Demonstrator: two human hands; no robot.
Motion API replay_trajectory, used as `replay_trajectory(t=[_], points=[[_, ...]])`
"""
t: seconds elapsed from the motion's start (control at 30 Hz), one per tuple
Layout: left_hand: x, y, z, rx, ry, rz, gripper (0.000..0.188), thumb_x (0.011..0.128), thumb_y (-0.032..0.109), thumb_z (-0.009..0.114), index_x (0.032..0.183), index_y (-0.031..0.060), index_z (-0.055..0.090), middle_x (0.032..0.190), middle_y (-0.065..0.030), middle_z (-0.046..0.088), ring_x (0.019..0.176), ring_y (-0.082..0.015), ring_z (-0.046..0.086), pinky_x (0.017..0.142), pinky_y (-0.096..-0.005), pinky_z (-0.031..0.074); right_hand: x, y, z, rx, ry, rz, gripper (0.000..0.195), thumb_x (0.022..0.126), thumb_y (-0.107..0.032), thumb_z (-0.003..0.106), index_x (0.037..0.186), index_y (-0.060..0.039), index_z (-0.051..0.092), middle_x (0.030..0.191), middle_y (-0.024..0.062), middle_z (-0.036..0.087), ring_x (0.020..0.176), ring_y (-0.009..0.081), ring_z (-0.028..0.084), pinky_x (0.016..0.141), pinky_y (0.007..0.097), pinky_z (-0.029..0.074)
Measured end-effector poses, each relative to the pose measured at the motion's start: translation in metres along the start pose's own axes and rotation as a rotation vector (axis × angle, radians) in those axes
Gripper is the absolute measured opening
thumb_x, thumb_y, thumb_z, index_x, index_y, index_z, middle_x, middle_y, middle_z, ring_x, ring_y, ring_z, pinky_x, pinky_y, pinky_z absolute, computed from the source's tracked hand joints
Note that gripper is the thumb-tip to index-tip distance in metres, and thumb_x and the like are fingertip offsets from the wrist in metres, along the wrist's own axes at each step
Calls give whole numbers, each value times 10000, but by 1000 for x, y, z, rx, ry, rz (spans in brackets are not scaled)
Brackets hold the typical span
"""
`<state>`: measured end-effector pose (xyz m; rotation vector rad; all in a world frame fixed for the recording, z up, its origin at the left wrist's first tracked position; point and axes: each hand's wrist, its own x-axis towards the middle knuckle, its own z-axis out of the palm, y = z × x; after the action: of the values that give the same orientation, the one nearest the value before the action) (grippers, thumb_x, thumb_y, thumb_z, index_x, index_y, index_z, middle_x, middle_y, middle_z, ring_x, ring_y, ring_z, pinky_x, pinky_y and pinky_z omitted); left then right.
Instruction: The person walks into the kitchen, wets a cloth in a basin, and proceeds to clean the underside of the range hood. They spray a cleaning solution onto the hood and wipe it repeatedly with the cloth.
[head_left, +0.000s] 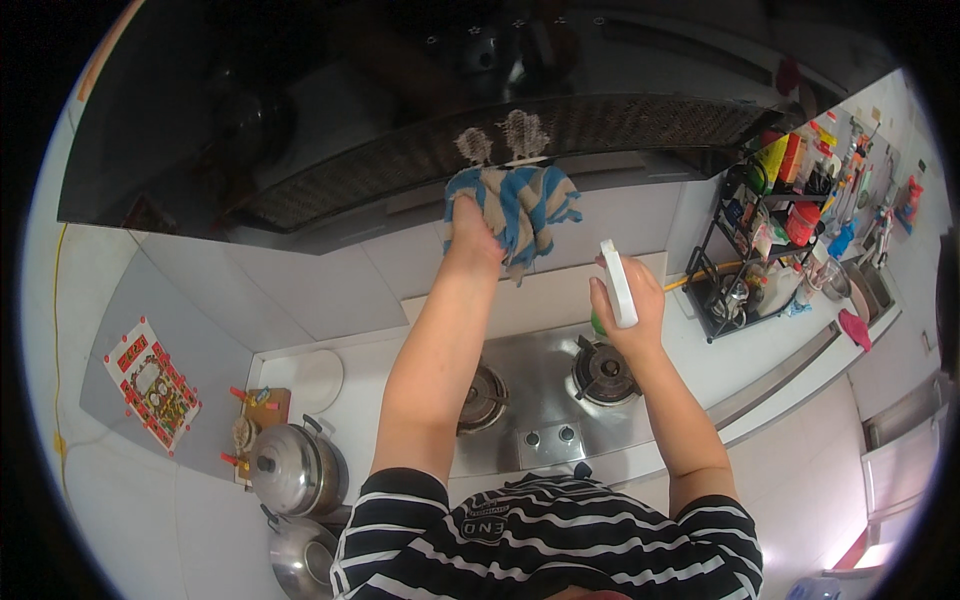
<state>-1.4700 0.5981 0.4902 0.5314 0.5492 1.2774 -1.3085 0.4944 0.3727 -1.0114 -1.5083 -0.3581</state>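
A blue and beige striped cloth (525, 202) is in my left hand (474, 229), raised at the lower edge of a black range hood (337, 90). Two patches of white foam (523, 133) sit on the hood's dark mesh grille (615, 124), just above the cloth. My right hand (637, 300) grips a spray bottle with a white trigger head (620, 289); a bit of green shows below it, and the rest of the bottle is hidden. Beneath my hands lies a steel gas hob (540, 375) with two burners, the left one partly behind my left forearm.
To the right stands a black tiered rack (750, 262) with bottles and packets, near a sink (874, 285) and a pink cloth (855, 330). At the left are a lidded steel pot (289, 469), a steel wok or basin (304, 559) and a round white board or plate (315, 381).
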Motion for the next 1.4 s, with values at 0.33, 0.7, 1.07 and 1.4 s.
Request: replay_trajectory(t=[0.33, 0.7, 1.07, 1.4], points=[[14, 3, -20, 89, -94, 35, 430, 1102, 312, 371, 1199, 11, 663, 1217, -159, 702, 1109, -299, 678, 990, -449, 570, -7, 1, 1, 47, 18, 46, 302, 786, -12, 759, 1074, -8, 666, 960, 144, 703, 841, 364, 675, 743, 423, 559], [-16, 11, -1, 120, -171, 112, 403, 1102, 302, 411, 1281, 13, 625, 1310, -148, 664, 1189, -291, 648, 1028, -445, 551, -23, -2, 6, 74, -1, 116, 302, 800, -36, 755, 1084, -19, 655, 997, 139, 724, 880, 354, 695, 780, 416, 566], [-7, 9, 19, -105, -41, 55, 369, 1098, 267, 405, 1261, 31, 638, 1260, -138, 684, 1186, -280, 646, 1043, -435, 541, -24, -12, 3, 80, -34, 190, 275, 813, -57, 750, 1075, -20, 672, 1008, 134, 725, 895, 337, 692, 805, 411, 556], [-14, 15, 12, -192, -207, 70, 438, 1090, 380, 426, 1244, 42, 659, 1243, -122, 697, 1144, -241, 671, 1020, -387, 553, -26, -7, 3, 71, -37, 153, 303, 805, -45, 753, 1091, -24, 657, 1007, 128, 730, 870, 335, 696, 780, 409, 561]])
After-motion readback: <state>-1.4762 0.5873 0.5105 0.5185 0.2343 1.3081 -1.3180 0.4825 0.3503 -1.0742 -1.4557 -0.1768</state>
